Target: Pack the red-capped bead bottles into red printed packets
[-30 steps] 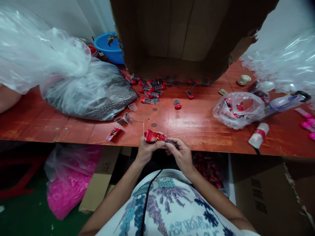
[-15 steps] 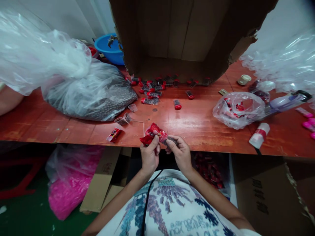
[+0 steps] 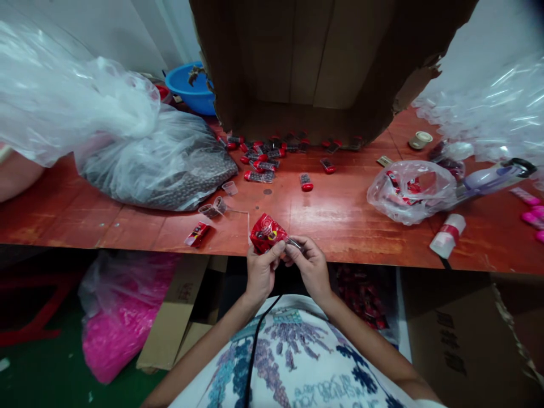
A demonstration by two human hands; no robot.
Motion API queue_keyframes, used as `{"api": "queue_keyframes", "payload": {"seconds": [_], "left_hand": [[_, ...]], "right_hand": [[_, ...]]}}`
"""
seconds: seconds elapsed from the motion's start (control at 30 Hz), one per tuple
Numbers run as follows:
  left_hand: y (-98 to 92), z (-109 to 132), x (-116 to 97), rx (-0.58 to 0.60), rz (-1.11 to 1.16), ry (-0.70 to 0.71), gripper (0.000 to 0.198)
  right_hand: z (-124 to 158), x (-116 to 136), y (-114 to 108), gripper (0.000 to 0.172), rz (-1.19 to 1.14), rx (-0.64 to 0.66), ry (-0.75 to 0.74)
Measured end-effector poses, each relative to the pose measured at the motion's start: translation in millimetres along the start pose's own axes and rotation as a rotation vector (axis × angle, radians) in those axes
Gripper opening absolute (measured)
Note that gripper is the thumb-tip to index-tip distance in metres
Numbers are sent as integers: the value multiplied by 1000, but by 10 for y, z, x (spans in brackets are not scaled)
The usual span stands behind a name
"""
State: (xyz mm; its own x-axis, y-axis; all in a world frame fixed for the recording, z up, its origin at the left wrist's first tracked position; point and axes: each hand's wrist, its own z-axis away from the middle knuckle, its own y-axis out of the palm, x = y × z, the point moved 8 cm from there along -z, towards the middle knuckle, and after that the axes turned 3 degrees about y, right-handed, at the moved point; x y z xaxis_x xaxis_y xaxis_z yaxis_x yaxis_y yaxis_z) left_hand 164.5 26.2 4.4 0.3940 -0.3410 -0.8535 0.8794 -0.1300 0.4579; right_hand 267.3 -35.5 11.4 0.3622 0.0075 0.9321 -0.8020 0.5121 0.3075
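Note:
Over the table's front edge, my left hand pinches a red printed plastic wrapper. Close beside it, my right hand has its fingers closed on a small clear tube with dark contents, whose left end meets the wrapper. Whether the tube is partly inside the wrapper I cannot tell. To the left lies a red packet, with small clear plastic cups behind it. Further back is a pile of red-capped tubes of dark beads, and a single tube lies apart.
A torn cardboard box stands open at the back. On the left sits a clear bag of dark beads, near a blue basin. At right are a plastic container of red wrappers and a white roll.
The red wrapper has turned more upright and spread flatter, showing its printed face. My left hand has shifted slightly right, closer to my right hand.

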Motion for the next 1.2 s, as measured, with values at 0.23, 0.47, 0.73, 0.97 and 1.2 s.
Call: {"api": "queue_keyframes", "payload": {"seconds": [0.23, 0.47, 0.73, 0.97, 1.2], "left_hand": [[-22, -12, -24, -38, -42, -7, 30], [21, 3, -57, -67, -70, -41, 28], [55, -43, -36, 40, -129, -88, 23], [35, -69, 45, 125, -102, -105, 22], [25, -67, -28, 11, -10, -8, 29]], "right_hand": [[16, -39, 9, 19, -25, 5, 16], [23, -115, -52, 21, 86, -42, -79], [49, 56, -123, 22, 285, -60, -166], [37, -10, -39, 21, 38, 8, 50], [41, 264, -117, 18, 401, -121, -318]]}}
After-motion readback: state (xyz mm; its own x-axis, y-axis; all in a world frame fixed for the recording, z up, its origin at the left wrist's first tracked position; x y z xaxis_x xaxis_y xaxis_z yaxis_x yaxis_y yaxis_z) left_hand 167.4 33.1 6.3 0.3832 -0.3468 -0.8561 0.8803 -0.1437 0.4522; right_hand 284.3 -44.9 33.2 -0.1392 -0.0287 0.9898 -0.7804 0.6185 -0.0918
